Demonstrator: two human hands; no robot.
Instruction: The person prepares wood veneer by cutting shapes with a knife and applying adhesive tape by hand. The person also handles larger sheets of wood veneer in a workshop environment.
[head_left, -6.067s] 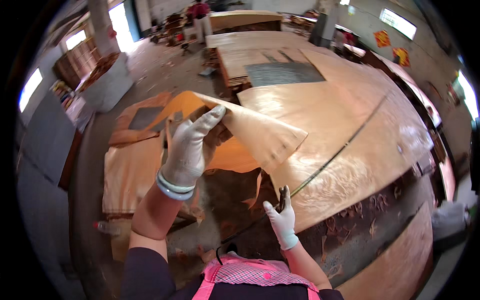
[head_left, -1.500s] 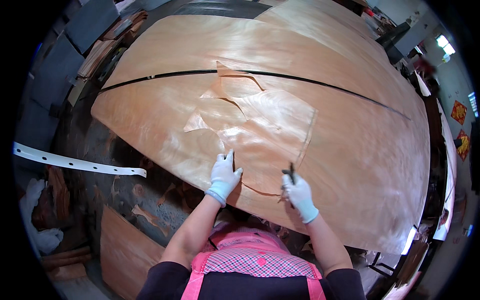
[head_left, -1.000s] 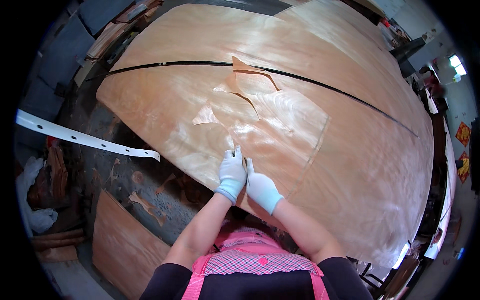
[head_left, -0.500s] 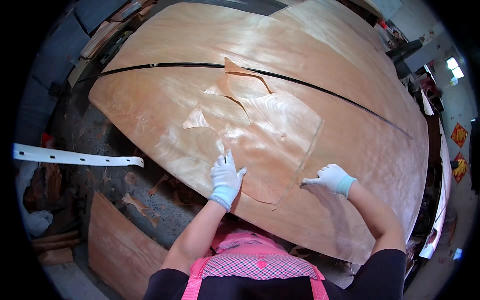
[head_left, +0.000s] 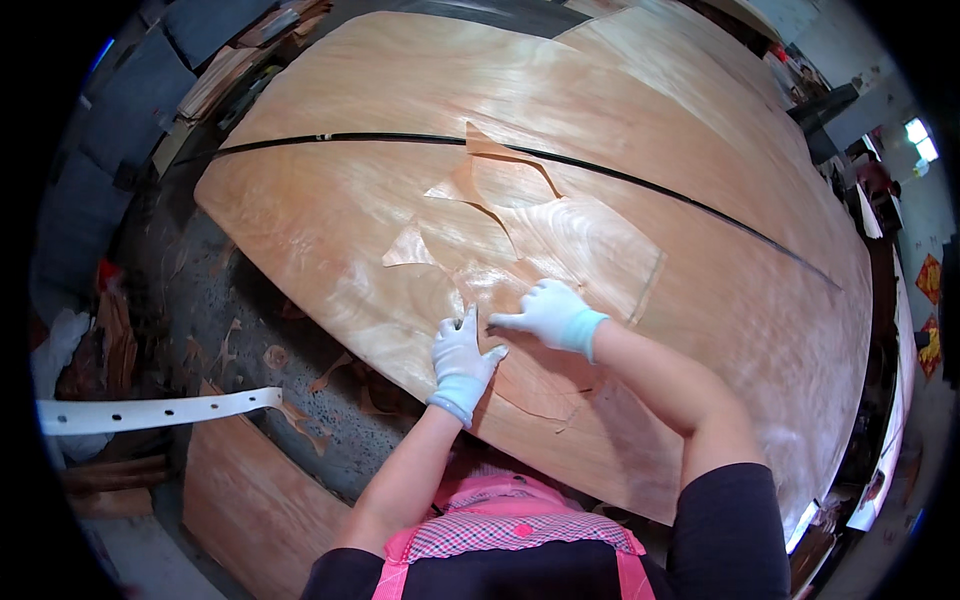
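A thin wood veneer piece (head_left: pixel 600 240) with a jagged upper left edge lies on a larger veneer sheet (head_left: pixel 350 210). My left hand (head_left: pixel 463 355), in a white glove with a pale blue cuff, presses on the veneer near the piece's left side, its fingers spread. My right hand (head_left: pixel 552 318), gloved alike, is just right of it over the piece. Its index finger points left toward my left fingertips and the other fingers curl under. Whether it holds something small is hidden. Pointed flaps of veneer (head_left: pixel 408 247) stick up along the jagged edge.
A thin black strip (head_left: pixel 400 138) runs across the sheet beyond the piece. To the left, a white perforated band (head_left: pixel 180 408) juts in above the floor, where veneer scraps (head_left: pixel 305 425) lie. Another wood sheet (head_left: pixel 255 490) leans at lower left. Stacked veneer (head_left: pixel 215 80) stands far left.
My right hand has moved left from beyond the piece's right edge to beside my left hand. My left hand stays on the veneer. The view has shifted slightly.
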